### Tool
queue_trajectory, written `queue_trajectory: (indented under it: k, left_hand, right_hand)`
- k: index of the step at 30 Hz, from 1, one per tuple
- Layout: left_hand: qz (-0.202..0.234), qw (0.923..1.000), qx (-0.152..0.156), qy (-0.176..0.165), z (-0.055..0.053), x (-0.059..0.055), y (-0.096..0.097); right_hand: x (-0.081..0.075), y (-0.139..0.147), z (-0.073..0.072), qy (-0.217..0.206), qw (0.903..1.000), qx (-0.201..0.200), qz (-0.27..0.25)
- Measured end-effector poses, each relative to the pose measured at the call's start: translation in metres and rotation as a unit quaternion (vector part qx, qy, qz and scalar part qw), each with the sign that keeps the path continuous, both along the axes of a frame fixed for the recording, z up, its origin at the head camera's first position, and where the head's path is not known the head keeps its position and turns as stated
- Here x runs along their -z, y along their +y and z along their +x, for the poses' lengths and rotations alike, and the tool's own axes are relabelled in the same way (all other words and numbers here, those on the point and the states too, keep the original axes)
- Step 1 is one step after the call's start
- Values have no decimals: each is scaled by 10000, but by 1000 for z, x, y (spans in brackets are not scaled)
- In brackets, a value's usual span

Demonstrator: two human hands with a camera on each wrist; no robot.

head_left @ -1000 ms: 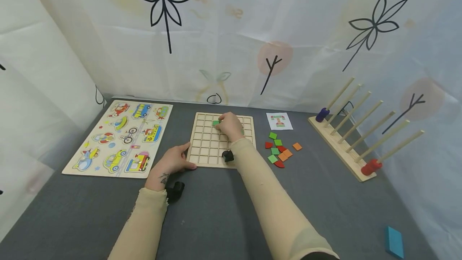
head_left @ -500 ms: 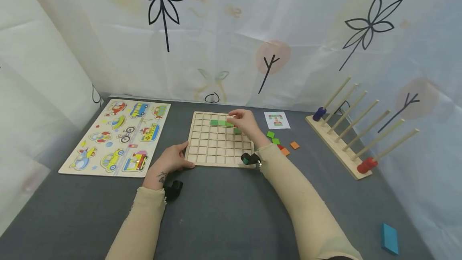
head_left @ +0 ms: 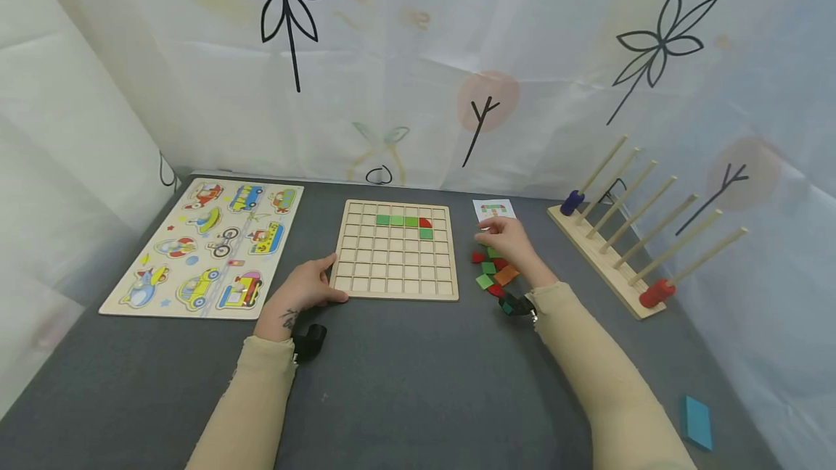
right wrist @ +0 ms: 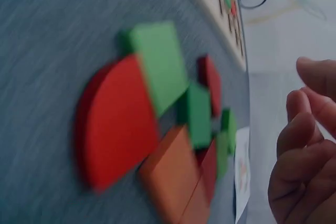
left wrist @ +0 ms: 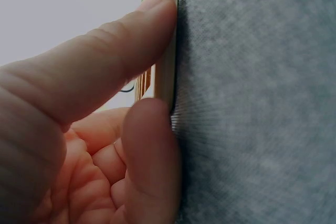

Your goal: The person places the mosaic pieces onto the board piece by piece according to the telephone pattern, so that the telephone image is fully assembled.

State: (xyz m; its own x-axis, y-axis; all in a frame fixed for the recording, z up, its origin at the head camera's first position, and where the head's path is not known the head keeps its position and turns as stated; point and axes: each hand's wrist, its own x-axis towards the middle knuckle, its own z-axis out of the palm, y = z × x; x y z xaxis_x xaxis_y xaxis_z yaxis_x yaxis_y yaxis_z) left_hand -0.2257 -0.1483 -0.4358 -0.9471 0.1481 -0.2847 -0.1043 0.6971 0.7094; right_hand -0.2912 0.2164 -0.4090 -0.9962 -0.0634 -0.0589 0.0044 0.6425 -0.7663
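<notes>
A wooden grid board (head_left: 395,274) lies flat, with several green squares (head_left: 397,221) and one red quarter-round tile (head_left: 425,223) in its cells. My left hand (head_left: 305,286) holds the board's near left corner, thumb on the front edge and fingers at the left side. In the left wrist view the thumb (left wrist: 121,51) presses on the wooden edge. My right hand (head_left: 509,239) hovers above the loose tiles, fingers loosely bent and nothing visible between them. Beneath it lie red tiles (right wrist: 118,124), green tiles (right wrist: 160,64) and orange tiles (right wrist: 173,174).
A pattern card (head_left: 493,207) lies behind the loose tiles, partly covered by my right hand. To the left is a vehicle picture puzzle (head_left: 215,245). A wooden peg rack (head_left: 604,260) with beads stands at right, and a blue block (head_left: 697,423) lies near right.
The right hand placed the red quarter-round tile at the end of the green row, then moved right off the board to above the loose tiles. The left hand stays at the board's corner.
</notes>
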Motion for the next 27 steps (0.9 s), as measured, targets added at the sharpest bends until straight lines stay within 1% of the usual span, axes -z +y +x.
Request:
queue_trajectory:
  k: [4, 6, 13, 22, 24, 27]
  left_hand:
    - [-50, 10000, -10, 5, -1, 0, 0]
    - [-62, 10000, -32, -19, -1, 0, 0]
    - [-49, 10000, -8, -15, -1, 0, 0]
    - [-6, 10000, -38, 12, 1, -1, 1]
    - [-14, 10000, -43, 14, 1, -1, 1]
    - [-39, 10000, -46, 1, 1, -1, 1]
  right_hand:
    - [6, 18, 9, -128, 9987, 288, 407]
    - [9, 24, 13, -215, 9974, 346, 599]
    - [15, 36, 20, -602, 9913, 318, 1127]
    - [14, 37, 24, -548, 9838, 227, 1690]
    - [13, 37, 24, -521, 9834, 225, 1722]
    - [13, 36, 25, -466, 9855, 257, 1612]
